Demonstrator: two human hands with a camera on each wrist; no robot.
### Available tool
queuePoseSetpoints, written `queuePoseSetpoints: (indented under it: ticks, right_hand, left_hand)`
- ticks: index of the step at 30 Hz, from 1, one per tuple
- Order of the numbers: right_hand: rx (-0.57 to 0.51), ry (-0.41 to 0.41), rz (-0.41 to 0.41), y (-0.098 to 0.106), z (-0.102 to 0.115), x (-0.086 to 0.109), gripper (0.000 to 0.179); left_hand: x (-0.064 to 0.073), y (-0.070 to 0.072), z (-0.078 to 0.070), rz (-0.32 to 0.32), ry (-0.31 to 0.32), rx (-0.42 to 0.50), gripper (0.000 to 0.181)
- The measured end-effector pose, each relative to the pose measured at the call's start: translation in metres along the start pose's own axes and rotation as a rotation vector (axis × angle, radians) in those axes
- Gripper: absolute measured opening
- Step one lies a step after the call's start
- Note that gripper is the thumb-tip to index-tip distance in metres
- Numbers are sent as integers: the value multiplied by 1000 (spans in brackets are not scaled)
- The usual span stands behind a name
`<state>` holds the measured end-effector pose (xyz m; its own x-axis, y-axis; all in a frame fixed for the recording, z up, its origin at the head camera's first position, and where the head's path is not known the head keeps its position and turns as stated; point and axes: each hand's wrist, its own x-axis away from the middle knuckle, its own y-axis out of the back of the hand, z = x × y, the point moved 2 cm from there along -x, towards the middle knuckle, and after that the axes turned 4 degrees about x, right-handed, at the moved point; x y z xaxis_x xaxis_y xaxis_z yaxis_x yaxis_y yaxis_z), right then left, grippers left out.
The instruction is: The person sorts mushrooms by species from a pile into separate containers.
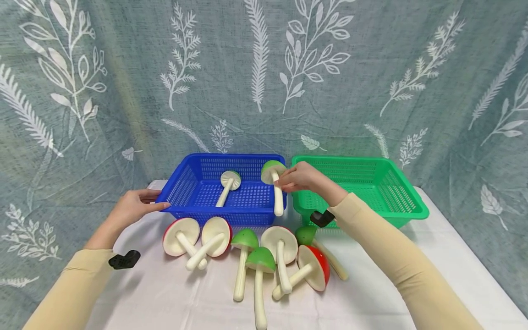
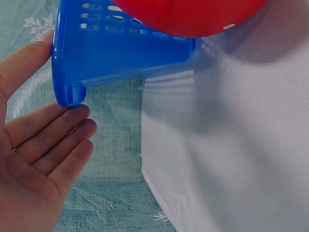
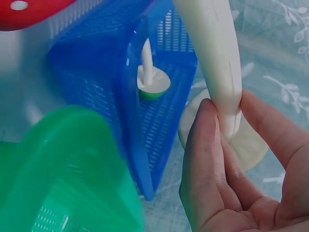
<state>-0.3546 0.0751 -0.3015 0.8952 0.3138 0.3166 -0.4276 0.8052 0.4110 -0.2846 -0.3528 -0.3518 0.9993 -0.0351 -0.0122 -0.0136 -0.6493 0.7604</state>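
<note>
Long sleeves (image 1: 393, 259), plain pale yellow; small black wrist devices (image 1: 125, 260).

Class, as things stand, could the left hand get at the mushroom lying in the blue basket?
Probably yes: the left hand touches the blue basket, and nothing covers the lying mushroom; the right hand and held mushroom are off to the right.

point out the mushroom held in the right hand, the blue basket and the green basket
Held mushroom (image 1: 278, 197): head view, on its pale stem.
Blue basket (image 1: 249, 218): head view, on its front wall.
Green basket (image 1: 342, 172): head view, on the inside of its back wall.
</note>
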Motion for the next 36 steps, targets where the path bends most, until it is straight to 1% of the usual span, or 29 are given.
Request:
queuePoseSetpoints:
  ticks: [6, 10, 13, 16, 18, 21, 23, 28, 31, 36]
  right_hand:
    - [-61, -10, -9, -4, 10, -16, 41]
    - [-148, 4, -32, -8, 16, -25, 45]
    - [-217, 19, -57, -11, 18, -32, 43]
    - [-250, 17, -55, -13, 15, -37, 41]
    - [-245, 20, -42, -13, 12, -38, 42]
    - [-204, 22, -34, -12, 7, -35, 42]
    - [-140, 37, -40, -9, 3, -31, 41]
    - [-29, 81, -34, -1, -4, -18, 42]
    - [-8, 105, -18, 3, -8, -9, 43]
    - [-21, 131, -13, 10, -14, 8, 41]
  left_hand:
    - [2, 0, -2, 3, 1, 12, 80]
    - [3, 1, -4, 7, 5, 3, 81]
    - [3, 1, -4, 5, 3, 3, 81]
    - [2, 0, -4, 2, 1, 6, 80]
    - [1, 0, -3, 3, 4, 4, 80]
    - [2, 1, -3, 5, 7, 1, 81]
    - [2, 0, -4, 8, 5, -1, 81]
    - [3, 0, -3, 7, 5, 3, 82]
    - [3, 0, -3, 6, 8, 5, 82]
    - [2, -1, -2, 4, 1, 13, 82]
